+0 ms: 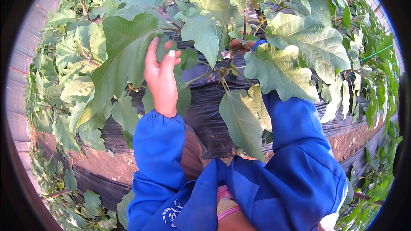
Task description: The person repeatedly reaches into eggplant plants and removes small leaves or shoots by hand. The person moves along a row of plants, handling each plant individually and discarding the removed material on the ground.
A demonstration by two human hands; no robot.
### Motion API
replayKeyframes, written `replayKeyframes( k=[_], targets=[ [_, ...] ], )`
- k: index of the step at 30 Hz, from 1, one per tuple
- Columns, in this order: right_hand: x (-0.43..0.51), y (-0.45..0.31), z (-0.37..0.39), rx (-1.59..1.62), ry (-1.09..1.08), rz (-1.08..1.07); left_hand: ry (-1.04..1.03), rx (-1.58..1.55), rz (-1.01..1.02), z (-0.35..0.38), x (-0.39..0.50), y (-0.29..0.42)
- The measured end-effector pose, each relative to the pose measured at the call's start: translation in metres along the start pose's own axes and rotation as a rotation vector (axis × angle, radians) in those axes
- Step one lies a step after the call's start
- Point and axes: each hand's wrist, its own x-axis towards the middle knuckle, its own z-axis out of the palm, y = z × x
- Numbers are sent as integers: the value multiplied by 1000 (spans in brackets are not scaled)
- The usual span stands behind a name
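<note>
My left hand (163, 80) is raised at the right edge of a large eggplant leaf (125, 54). Its thumb and fingers are spread, with the index finger against the leaf; no firm grip shows. My right hand (239, 44) reaches in among the stems, close to the main eggplant stem (245, 22). Leaves cover most of that hand, so whether its fingers close on anything is hidden. Just below it hangs a pale purple eggplant flower (226, 54). A broad lobed leaf (282, 72) lies over my right cuff.
Black plastic mulch film (208, 112) covers the bed beneath the plants. Bare soil (106, 165) runs along the bed's near side. Dense eggplant foliage (75, 80) stands to the left, with more leaves (356, 80) to the right. A thin dark string (228, 6) hangs among the stems.
</note>
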Motion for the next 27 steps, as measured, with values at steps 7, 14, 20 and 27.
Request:
replayKeyframes(
  k=[7,14,20,27],
  targets=[
    [-22,14,-10,3,63,-62,-5,-112,-43,-2,0,-3],
    [-62,22,-17,-40,264,-130,-9,-110,-57,2,1,-4],
    [-140,-2,-30,-133,394,-297,-70,-83,-44,2,-2,-6],
    [-329,110,-93,-1159,-338,-87,-52,-150,-100,5,-2,-5]
  ],
)
